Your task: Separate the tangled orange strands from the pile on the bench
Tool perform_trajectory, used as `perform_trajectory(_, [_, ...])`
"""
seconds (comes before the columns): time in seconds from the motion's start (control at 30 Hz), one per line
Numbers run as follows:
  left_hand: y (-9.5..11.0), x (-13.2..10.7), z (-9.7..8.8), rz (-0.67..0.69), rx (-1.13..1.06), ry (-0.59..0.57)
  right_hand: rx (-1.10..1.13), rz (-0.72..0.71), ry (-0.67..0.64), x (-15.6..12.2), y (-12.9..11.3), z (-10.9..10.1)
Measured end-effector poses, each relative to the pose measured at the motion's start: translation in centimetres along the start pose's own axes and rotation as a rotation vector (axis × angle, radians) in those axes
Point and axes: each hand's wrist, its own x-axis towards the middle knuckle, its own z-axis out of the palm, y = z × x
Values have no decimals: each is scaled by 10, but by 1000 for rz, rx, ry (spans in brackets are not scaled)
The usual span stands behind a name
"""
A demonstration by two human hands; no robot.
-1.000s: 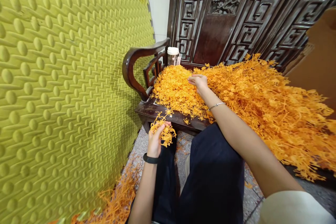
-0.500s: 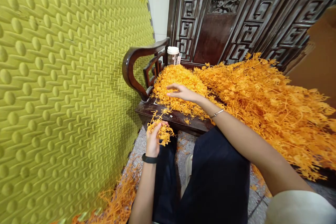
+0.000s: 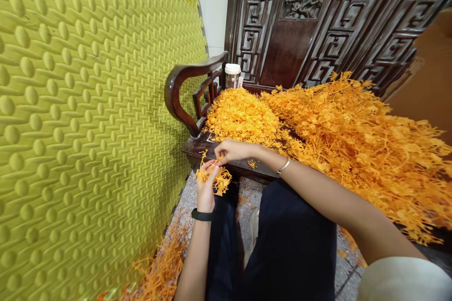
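Observation:
My left hand [image 3: 206,188] is closed around an orange artificial flower sprig [image 3: 222,182], whose thin branching stems stick out on both sides of the fingers. My right hand [image 3: 229,151] meets it from the right, thumb and fingers pinched on a piece of the same sprig at its upper end. Just beyond the hands, a heap of small orange sprig pieces [image 3: 247,115] covers the left end of the dark wooden bench [image 3: 197,148]. To its right lies a big bundle of long orange branches [image 3: 367,136].
A white-lidded cup [image 3: 232,75] stands in the bench's back corner, by the curved armrest [image 3: 173,91]. A yellow-green bumpy mat [image 3: 106,117] walls off the left side. Orange stems [image 3: 162,265] lie on the speckled floor. Brown cardboard [image 3: 434,66] leans at right.
My right hand has come down from over the heap, toward me and slightly left, and has closed on the sprig. My left hand has stayed nearly in place, still holding it.

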Motion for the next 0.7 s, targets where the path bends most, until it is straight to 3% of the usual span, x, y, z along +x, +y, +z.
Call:
perform_trajectory(0.1, [-2,2,-3,37,30,16,-95,-27,9,-1,-9,7])
perform_trajectory(0.2, [-2,3,-5,-14,6,13,-157,-22,28,-7,-19,7])
perform_trajectory(0.33, [2,0,-3,10,2,-70,-128,-29,100,-16,-26,-4])
perform_trajectory(0.5, [10,-8,4,61,-21,-179,180,-38,119,-21,-27,-11])
perform_trajectory(0.7, [15,-11,4,58,-69,-196,560,-20,115,-16,-27,-4])
